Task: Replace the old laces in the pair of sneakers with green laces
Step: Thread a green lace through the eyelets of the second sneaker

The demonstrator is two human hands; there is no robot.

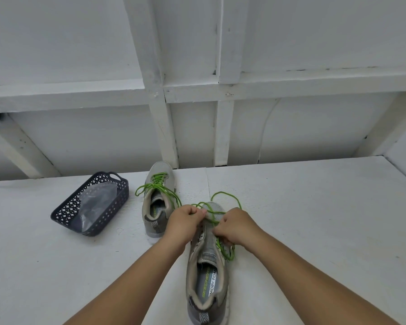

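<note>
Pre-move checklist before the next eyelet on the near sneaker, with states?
1. Far sneaker carries a green lace: ok; ends lie loose, untied.
2. Near sneaker flat on the table, heel toward the person: ok.
3. Left hand holds the near sneaker's green lace at the toe end: ok.
4. Right hand pinches the lace by the eyelets: ok.
5. Lace free of knots: cannot tell, loops overlap.
6. Old laces off the sneakers: ok; where they went: cannot tell, the basket shows only a plastic bag.
</note>
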